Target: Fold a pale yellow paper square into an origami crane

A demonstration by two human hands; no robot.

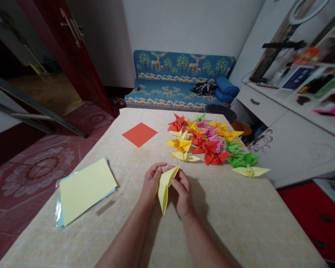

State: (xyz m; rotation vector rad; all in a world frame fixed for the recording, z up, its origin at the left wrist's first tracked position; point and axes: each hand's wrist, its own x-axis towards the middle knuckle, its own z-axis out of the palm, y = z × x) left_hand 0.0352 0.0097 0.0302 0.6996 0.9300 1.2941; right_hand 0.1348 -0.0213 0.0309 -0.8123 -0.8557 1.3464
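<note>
Between my two hands is a pale yellow piece of folded origami paper [164,184], its long pointed end hanging down toward me. My left hand [151,182] grips its left side, with the thumb on top near the upper edge. From the right, my right hand [183,191] pinches the paper by its fold with thumb and fingers. Some fingertips are hidden behind the paper. Beyond my hands to the right lies a cluster of folded paper cranes [208,147] in red, orange, pink, green and yellow. A flat red paper square [140,134] rests ahead to the left.
A stack of pale yellow and blue paper sheets [86,190] in a clear sleeve lies on the table [123,238] at left. One yellow crane [250,171] sits by the right edge. Behind are a blue patterned sofa [167,89], an open door [69,52] and a white cabinet [296,134].
</note>
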